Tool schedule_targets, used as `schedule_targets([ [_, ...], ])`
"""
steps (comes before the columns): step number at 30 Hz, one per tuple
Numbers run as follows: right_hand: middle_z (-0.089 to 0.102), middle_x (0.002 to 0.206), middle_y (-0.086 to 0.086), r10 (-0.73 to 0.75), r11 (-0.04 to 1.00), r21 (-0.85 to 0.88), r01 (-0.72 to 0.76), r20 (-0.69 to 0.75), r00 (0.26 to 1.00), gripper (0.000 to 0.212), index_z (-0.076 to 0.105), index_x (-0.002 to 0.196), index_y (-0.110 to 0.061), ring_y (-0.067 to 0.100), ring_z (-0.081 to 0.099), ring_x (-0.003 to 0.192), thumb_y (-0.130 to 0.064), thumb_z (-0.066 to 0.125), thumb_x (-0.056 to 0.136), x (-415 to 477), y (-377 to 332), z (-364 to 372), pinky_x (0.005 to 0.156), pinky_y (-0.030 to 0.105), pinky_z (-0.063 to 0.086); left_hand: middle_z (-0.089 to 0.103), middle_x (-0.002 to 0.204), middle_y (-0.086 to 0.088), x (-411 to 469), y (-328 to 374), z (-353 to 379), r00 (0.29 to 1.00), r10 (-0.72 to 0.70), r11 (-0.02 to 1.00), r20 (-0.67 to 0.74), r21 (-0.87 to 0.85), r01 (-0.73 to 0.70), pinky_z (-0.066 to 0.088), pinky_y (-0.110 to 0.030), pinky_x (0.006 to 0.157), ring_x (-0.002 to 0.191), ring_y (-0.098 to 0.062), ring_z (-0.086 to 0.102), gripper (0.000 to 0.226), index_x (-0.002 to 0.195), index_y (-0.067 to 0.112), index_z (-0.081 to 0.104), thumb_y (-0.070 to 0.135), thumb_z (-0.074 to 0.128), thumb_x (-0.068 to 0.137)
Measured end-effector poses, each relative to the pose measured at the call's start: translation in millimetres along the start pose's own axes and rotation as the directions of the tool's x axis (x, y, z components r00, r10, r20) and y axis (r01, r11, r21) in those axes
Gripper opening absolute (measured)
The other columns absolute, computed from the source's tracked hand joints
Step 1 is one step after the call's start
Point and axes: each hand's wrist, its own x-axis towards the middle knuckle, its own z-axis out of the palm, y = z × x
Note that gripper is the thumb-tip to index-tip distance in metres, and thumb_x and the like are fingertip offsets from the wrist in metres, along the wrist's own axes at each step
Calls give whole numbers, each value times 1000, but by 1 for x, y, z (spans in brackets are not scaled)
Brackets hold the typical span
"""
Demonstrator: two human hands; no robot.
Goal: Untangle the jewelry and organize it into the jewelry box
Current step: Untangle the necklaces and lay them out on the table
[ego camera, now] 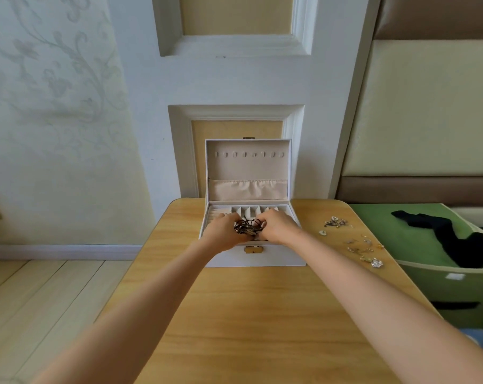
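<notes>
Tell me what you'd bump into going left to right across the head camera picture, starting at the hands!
left hand → dark tangled cords, held by both hands → right hand → scattered loose jewelry on the table → black cloth beside the table

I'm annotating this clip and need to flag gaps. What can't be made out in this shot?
Head view:
1. The dark tangle: too small and knotted to count its pieces.
2. The jewelry box tray: front compartments hidden by the left hand and right hand.
3. The loose jewelry on the table: too small to identify.
4. The black cloth: cut off by the right edge.
</notes>
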Motion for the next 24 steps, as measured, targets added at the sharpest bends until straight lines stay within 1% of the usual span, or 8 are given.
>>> schedule_targets([
  [4, 60, 89, 3, -11, 1000, -8, 11, 19, 1000, 24, 71, 97, -12, 21, 54, 85, -1, 58, 80, -23, -6, -1, 71, 31, 46, 61, 101, -12, -26, 8, -4, 1000, 3, 1000, 7, 13, -3, 37, -28, 65, 90, -29, 58, 48, 111, 12, 60, 44, 69, 78],
  [8, 54, 69, -3, -23, 995, 96, 26, -36, 999, 21, 62, 66, -14, 18, 50, 77, 3, 65, 77, -43, -15, -6, 57, 24, 39, 62, 83, -11, -50, 23, -14, 999, 18, 999, -49, -30, -20, 33, -28, 58, 80, -26, 56, 29, 93, 5, 65, 28, 72, 78],
  [11, 66, 87, 10, -28, 968, 242, 62, -142, 989, 10, 68, 82, -3, 21, 58, 81, 4, 69, 76, -56, -26, -22, 69, 26, 50, 67, 84, -12, -63, 41, -32, 986, 24, 996, -166, -77, -37, 31, -27, 55, 72, -19, 52, 15, 92, 5, 67, 15, 67, 80],
  [14, 64, 94, 15, -16, 911, 407, 68, -131, 991, 18, 66, 89, 1, 26, 63, 82, 11, 67, 75, -72, -35, -42, 74, 34, 57, 63, 76, -4, -78, 56, -54, 982, 46, 989, -184, -129, -71, 33, -18, 49, 65, -16, 52, 19, 98, 7, 67, 13, 66, 81],
  [16, 63, 93, 14, -35, 879, 474, 56, -53, 998, 20, 64, 90, -2, 23, 64, 78, 14, 65, 77, -87, -37, -50, 69, 30, 58, 59, 66, 1, -92, 62, -65, 989, 56, 979, -138, -185, -81, 36, -12, 45, 58, -13, 52, 16, 94, 6, 67, 13, 68, 80],
  [19, 65, 88, 13, -74, 860, 509, 23, 81, 994, 19, 63, 90, -1, 20, 65, 73, 13, 65, 77, -115, -34, -54, 63, 24, 57, 60, 64, -3, -119, 67, -70, 999, 44, 963, -20, -265, -48, 45, -18, 52, 55, -12, 57, 9, 86, 6, 65, 11, 68, 79],
  [22, 66, 96, 21, -87, 873, 487, -28, 212, 973, 23, 59, 100, 8, 21, 64, 73, 11, 65, 78, -145, -24, -44, 60, 21, 56, 60, 61, -3, -148, 64, -59, 983, 54, 940, 173, -340, 8, 43, -14, 46, 43, -4, 54, 4, 82, 5, 63, 8, 66, 82],
  [24, 64, 102, 26, -80, 875, 479, -67, 281, 956, 29, 58, 107, 12, 20, 63, 72, 11, 65, 78, -162, -15, -28, 59, 21, 56, 62, 63, -4, -165, 59, -42, 965, 55, 936, 257, -349, 40, 44, -15, 48, 45, -6, 54, 4, 84, 5, 63, 9, 66, 83],
])
